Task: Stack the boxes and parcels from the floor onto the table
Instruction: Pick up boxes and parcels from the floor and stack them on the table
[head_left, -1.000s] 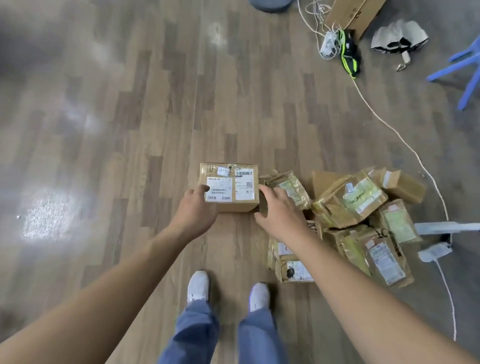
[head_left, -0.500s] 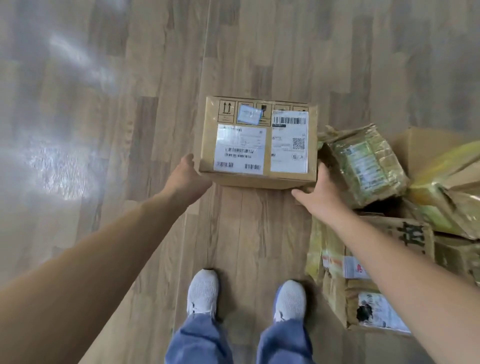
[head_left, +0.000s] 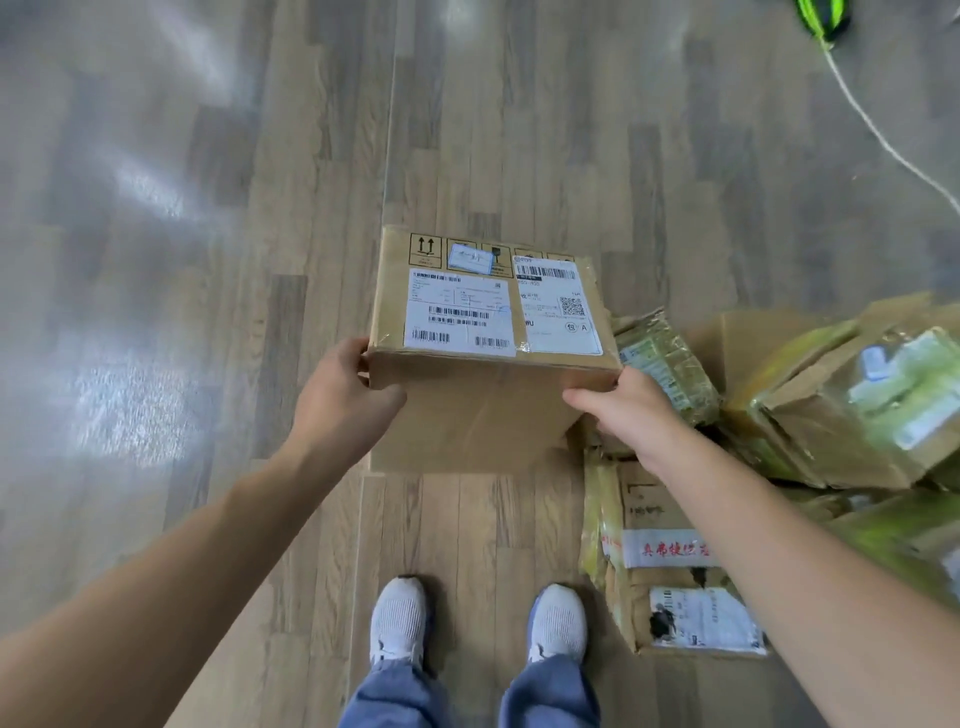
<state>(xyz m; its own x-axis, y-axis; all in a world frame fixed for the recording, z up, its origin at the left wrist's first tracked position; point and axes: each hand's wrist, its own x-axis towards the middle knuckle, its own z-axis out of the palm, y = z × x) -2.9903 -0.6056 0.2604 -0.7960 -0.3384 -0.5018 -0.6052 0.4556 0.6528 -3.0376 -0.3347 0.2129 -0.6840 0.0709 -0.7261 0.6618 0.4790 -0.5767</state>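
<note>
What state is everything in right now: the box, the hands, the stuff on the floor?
Box: sealed, labels up, held at both near corners.
Left hand: grips the box's left corner.
Right hand: grips its right corner.
Parcels: heaped on the floor, crumpled, no hand on them.
Cord: lying loose across the floor.

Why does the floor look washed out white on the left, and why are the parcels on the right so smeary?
Head view: the pale patches are light glaring off the glossy floor. Head view: the labels on the held box read sharp in mid-frame. Head view: the parcels at the right edge are smeared, probably by motion or the wide lens's edge blur.
</note>
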